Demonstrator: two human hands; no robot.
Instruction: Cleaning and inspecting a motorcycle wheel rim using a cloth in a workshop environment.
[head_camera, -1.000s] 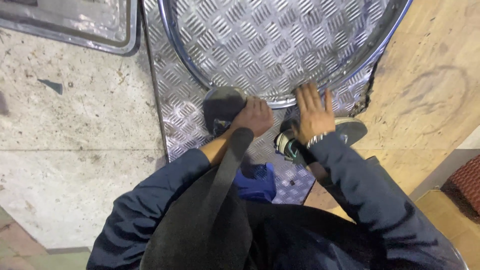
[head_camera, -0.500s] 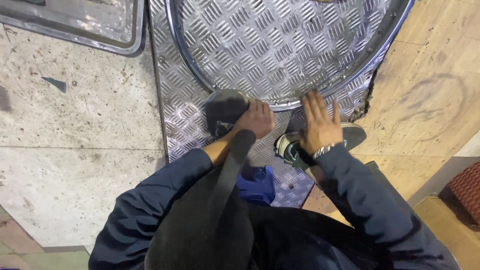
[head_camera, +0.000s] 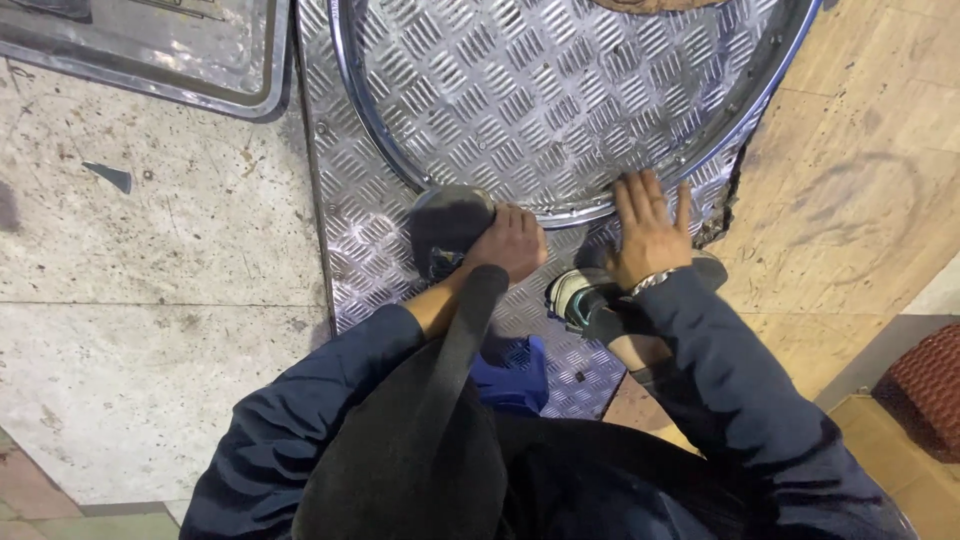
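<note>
A round shiny metal rim (head_camera: 560, 215) lies flat on a diamond-pattern metal plate (head_camera: 350, 230). My left hand (head_camera: 510, 242) is curled into a fist at the rim's near edge, beside my grey left shoe (head_camera: 445, 225); what it grips, if anything, is hidden. My right hand (head_camera: 648, 225) lies flat with its fingers spread, pressing on the rim's lower right edge. A metal watch band shows at that wrist. My right shoe (head_camera: 585, 295) sits just below it.
A blue plastic object (head_camera: 515, 375) sits under me between my legs. Concrete floor (head_camera: 150, 260) lies to the left, with a metal tray (head_camera: 200, 60) at top left. Wooden boards (head_camera: 850, 200) lie to the right, and a reddish woven object (head_camera: 925, 385) at the right edge.
Both hands stay at the rim's near edge; the right hand's fingers have shifted slightly on it. The view has drifted a little.
</note>
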